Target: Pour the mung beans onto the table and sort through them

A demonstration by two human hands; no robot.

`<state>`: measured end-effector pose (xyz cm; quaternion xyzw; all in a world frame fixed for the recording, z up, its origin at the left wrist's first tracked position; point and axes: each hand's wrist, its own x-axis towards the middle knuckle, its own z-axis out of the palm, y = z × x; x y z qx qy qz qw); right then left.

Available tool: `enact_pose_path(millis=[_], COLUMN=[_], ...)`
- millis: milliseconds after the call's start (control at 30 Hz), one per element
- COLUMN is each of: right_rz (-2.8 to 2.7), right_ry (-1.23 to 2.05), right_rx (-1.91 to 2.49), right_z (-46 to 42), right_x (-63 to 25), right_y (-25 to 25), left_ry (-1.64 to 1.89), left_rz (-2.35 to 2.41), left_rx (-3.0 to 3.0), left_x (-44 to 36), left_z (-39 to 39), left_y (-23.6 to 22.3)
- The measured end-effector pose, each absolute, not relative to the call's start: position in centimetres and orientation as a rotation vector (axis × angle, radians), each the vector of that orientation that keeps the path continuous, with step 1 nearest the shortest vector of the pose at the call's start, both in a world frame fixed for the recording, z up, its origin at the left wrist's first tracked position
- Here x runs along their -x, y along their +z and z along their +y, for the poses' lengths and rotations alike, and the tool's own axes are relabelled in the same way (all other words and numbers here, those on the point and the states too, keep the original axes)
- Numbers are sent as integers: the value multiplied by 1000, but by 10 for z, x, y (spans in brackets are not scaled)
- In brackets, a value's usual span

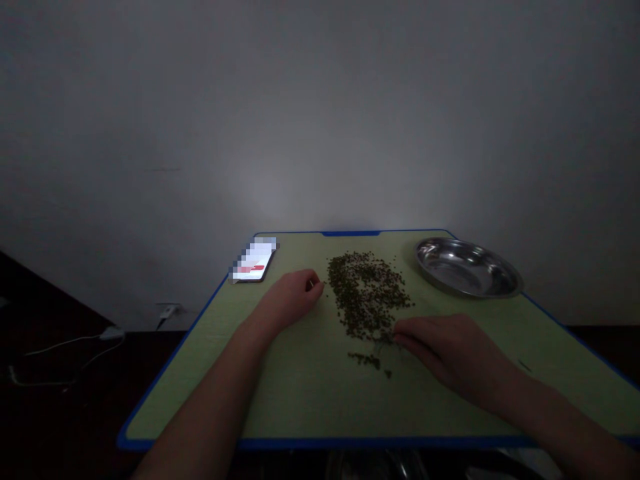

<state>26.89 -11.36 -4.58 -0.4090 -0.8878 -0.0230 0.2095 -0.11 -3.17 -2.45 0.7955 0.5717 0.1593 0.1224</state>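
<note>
Small dark green-brown beans or seeds point(370, 283) lie spread in a loose patch on the green tabletop point(300, 393). A small separate strip of them sits at the near side of the patch. My left hand point(295, 293) rests just left of the patch, its fingers curled in; a tiny pale spot shows by the thumb, and I cannot tell what it is. At the near right edge of the patch is my right hand point(440, 340), fingers pressed together and pointing left. Something thin and greyish shows at its fingertips, too blurred to name.
A shiny oval metal bowl point(470, 270) stands at the back right, by the table edge. A lit phone point(255, 260) lies at the back left. Blue trim borders the table, with a grey wall point(320, 133) behind. White cables point(110, 333) run along the floor at left.
</note>
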Motion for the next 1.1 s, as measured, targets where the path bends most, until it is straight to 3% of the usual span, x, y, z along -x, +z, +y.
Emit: enact_pose_path(millis=[500, 1100], right_rz=[-2547, -2488], right_ry=[129, 86], right_rx=[1159, 1177], right_z=[-122, -129], right_x=[-277, -270], right_y=[-50, -57], left_ry=[440, 435], left_rz=[1676, 1670], left_rx=[-2300, -2313], left_x=[0, 0], left_z=[-33, -33], left_y=[-24, -23])
